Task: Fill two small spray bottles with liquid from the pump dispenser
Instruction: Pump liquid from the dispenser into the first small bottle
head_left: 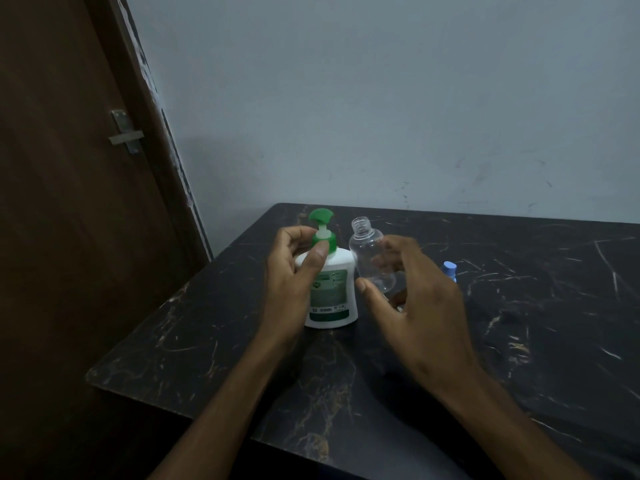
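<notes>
- A dark marble-patterned table [519,341] fills the lower right of the view, set against a pale grey-blue wall [381,98].
- A white plastic pump dispenser bottle with a green pump head and a green label [332,289] stands upright near the table's far left part.
- The left hand [294,271] wraps around the dispenser from its left side, fingers curled behind the neck and the thumb lying across the green collar at the front.
- A small clear plastic spray bottle with an open threaded neck and no cap [370,258] is just to the right of the dispenser, tilted slightly, its mouth pointing up.
- The right hand [415,299] holds this clear bottle, fingers curled round its far side and seen through the plastic, the thumb at its lower near side.
- A small bottle with a blue cap [449,270] peeks out just behind the right hand; only the cap and a bit of the body show.
- A dark brown wooden door [69,202] with a metal latch [126,133] fills the left side.
</notes>
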